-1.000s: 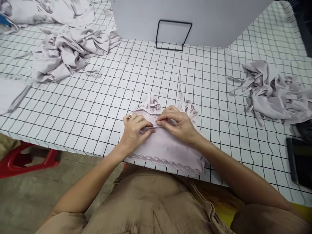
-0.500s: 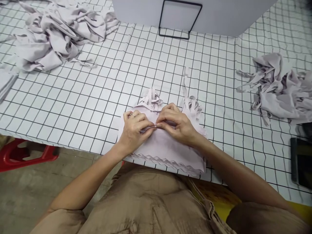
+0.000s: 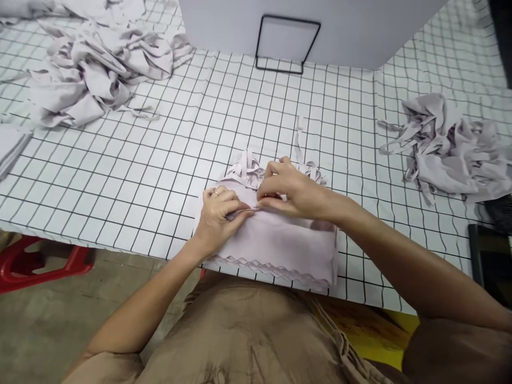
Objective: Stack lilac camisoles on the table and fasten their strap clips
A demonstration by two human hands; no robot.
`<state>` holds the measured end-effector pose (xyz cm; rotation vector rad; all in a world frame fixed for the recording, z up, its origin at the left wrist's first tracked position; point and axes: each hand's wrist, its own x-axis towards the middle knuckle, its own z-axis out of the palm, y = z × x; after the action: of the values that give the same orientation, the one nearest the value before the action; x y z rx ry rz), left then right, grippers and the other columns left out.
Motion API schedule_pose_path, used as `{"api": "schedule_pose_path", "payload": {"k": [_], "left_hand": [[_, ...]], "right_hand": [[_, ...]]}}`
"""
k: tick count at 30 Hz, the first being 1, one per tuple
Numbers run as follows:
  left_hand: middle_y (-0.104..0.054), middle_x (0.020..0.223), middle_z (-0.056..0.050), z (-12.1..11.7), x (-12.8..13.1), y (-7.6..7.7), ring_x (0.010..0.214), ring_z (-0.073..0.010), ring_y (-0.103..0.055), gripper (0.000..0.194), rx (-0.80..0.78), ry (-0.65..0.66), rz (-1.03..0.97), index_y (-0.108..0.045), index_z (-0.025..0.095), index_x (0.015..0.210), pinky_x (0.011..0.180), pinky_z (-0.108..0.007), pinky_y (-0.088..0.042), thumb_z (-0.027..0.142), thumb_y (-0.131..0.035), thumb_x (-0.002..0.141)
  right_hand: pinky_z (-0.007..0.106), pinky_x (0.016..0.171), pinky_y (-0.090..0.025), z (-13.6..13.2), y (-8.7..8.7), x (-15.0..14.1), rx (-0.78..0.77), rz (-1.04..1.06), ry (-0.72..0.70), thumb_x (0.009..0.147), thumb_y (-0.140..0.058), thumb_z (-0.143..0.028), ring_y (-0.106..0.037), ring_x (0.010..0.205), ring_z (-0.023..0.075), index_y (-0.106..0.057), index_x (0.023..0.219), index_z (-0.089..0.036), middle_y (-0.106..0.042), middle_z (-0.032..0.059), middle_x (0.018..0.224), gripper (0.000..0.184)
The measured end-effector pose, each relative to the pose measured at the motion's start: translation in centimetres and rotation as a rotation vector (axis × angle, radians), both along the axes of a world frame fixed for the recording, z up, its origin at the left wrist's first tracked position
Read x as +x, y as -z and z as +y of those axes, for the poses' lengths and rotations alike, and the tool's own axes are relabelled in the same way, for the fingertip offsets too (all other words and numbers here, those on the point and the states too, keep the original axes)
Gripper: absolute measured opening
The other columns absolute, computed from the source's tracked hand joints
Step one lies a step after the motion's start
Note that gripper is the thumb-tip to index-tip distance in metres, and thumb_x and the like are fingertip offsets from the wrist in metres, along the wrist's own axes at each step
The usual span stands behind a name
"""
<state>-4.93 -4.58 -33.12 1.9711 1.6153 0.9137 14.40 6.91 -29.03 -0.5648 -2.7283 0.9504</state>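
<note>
A stack of pale lilac fabric pieces (image 3: 280,248) with zigzag-cut lower edges lies at the near edge of the grid-patterned table (image 3: 160,160). Thin fabric straps (image 3: 246,165) bunch at its far side. My left hand (image 3: 218,213), a ring on one finger, rests on the stack's left part with fingers curled, pinching the fabric. My right hand (image 3: 292,189) hovers over the stack's upper middle, fingers pinched on the same fold; the fingertips of both hands meet. Something small and thin glints between them; I cannot make it out.
A large heap of the same lilac fabric (image 3: 96,69) lies far left, a smaller heap (image 3: 448,149) at the right. A black wire stand (image 3: 286,45) leans on a white box at the back. A dark object (image 3: 490,261) sits at the right edge; a red stool (image 3: 36,264) stands below left.
My right hand has lifted and its wrist has risen, still pinching at the fold; the left hand has stayed put. The view shifted slightly.
</note>
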Motion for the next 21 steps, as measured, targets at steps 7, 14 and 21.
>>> {"api": "schedule_pose_path", "payload": {"k": [7, 14, 21], "left_hand": [[-0.065, 0.075, 0.0, 0.4, -0.3, -0.2, 0.082, -0.0198, -0.061, 0.017, -0.076, 0.024, 0.018, -0.066, 0.018, 0.078, 0.084, -0.038, -0.04, 0.028, -0.069, 0.092], [-0.065, 0.096, -0.005, -0.2, -1.1, -1.4, 0.096, -0.024, -0.06, 0.018, 0.016, -0.078, 0.088, -0.064, 0.021, 0.1, 0.086, -0.041, -0.047, 0.027, -0.074, 0.087], [-0.063, 0.101, -0.006, -5.8, -4.2, -2.0, 0.095, -0.0243, -0.061, 0.025, 0.187, 0.096, 0.203, -0.06, 0.026, 0.114, 0.085, -0.041, -0.048, 0.026, -0.07, 0.091]], "right_hand": [[0.065, 0.11, -0.023, 6.3, -3.4, -4.0, 0.053, 0.035, 0.108, 0.101, -0.053, -0.041, -0.046, 0.082, 0.0193, -0.06, 0.063, -0.02, -0.044, 0.0001, 0.066, 0.044], [0.048, 0.095, -0.045, 6.6, -2.3, -5.5, -0.023, 0.073, 0.134, 0.094, -0.06, -0.028, -0.054, 0.093, 0.0217, -0.068, 0.093, -0.022, -0.063, 0.004, 0.09, 0.01], [0.039, 0.07, -0.045, -4.9, -0.9, 5.9, 0.189, 0.172, 0.454, 0.098, -0.056, -0.025, -0.051, 0.074, 0.0207, -0.06, 0.079, -0.023, -0.061, 0.0032, 0.071, 0.019]]}}
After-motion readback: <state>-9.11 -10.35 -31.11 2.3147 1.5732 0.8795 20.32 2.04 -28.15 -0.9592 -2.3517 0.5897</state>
